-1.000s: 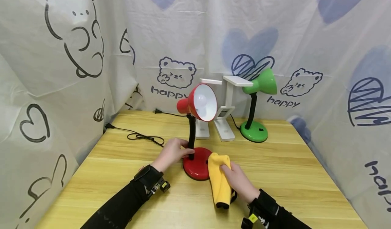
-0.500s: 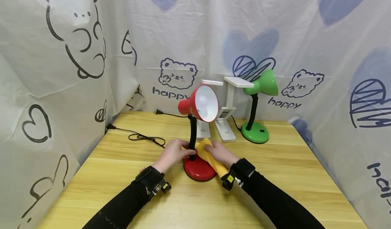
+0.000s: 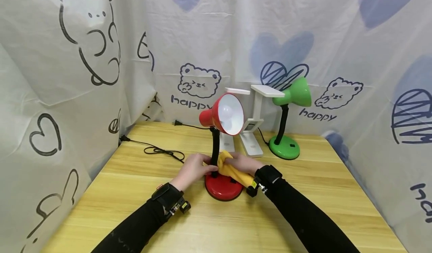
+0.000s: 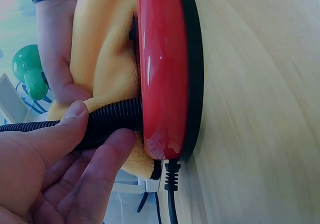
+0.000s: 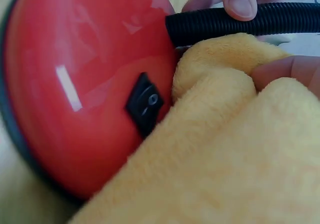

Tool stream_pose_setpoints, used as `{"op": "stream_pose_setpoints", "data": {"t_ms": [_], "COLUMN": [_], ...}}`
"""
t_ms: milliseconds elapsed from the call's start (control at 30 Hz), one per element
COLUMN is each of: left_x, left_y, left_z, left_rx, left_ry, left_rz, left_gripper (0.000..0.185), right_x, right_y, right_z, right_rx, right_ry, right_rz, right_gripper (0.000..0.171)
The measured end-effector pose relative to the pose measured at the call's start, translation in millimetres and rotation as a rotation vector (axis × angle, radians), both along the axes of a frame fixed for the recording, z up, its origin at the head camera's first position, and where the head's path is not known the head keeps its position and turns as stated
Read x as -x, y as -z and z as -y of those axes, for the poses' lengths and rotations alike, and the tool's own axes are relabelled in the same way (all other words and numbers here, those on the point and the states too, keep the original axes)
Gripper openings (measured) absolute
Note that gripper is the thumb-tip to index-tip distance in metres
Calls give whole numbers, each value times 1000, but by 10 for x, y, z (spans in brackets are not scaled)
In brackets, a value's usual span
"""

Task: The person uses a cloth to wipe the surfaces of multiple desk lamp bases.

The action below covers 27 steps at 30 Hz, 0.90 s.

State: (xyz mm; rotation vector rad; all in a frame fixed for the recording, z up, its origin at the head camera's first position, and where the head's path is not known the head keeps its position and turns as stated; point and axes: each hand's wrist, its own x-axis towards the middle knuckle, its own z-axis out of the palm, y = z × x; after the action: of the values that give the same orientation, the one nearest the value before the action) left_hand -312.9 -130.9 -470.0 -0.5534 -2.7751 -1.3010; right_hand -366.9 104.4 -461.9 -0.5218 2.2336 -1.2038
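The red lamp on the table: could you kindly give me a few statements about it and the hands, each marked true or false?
1. The left hand grips the red lamp by its black neck. True.
2. The right hand presses a blue sponge on the base. False: it holds a yellow cloth.
3. A black rocker switch sits on the red base. True.
4. The green lamp lies tipped over. False: it stands upright.

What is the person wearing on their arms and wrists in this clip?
Both arms are in long black sleeves. Each wrist carries a black strap with a small black device bearing yellow parts, beside the bare left hand and right hand. No gloves or rings show.
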Motion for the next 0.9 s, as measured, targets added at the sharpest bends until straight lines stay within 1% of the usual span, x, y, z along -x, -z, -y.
{"op": "stream_pose_setpoints", "data": {"t_ms": [67, 167, 367, 467, 567, 667, 767, 833, 900], "left_x": [-4, -12, -18, -25, -30, -36, -37, -37, -35], "left_y": [-5, -16, -13, -16, -14, -13, -18, -26, -30], "left_z": [-8, -17, -12, -11, -12, -15, -16, -21, -28], "left_rx": [-2, 2, 6, -5, -7, -7, -4, -2, 1], "left_ry": [1, -3, -6, -4, -4, -9, -19, -22, -23], "left_rz": [6, 19, 28, 34, 45, 53, 52, 47, 47], "left_gripper": [7, 6, 9, 9, 9, 9, 9, 10, 10], "right_x": [-45, -134, -409, -616, -837, -1002, -1059, -1040, -982], "right_y": [-2, -12, 31, 42, 37, 28, 28, 36, 53], "right_z": [-81, -219, -515, -659, -785, -866, -880, -858, -821], "right_rx": [-42, -83, -64, -60, -67, -75, -68, -61, -49], "right_ry": [-2, 9, 27, 39, 39, 16, -13, -14, -2], "right_rz": [-49, -91, -175, -185, -163, -149, -170, -192, -212], "right_gripper": [34, 38, 32, 29, 29, 29, 26, 25, 25]}}
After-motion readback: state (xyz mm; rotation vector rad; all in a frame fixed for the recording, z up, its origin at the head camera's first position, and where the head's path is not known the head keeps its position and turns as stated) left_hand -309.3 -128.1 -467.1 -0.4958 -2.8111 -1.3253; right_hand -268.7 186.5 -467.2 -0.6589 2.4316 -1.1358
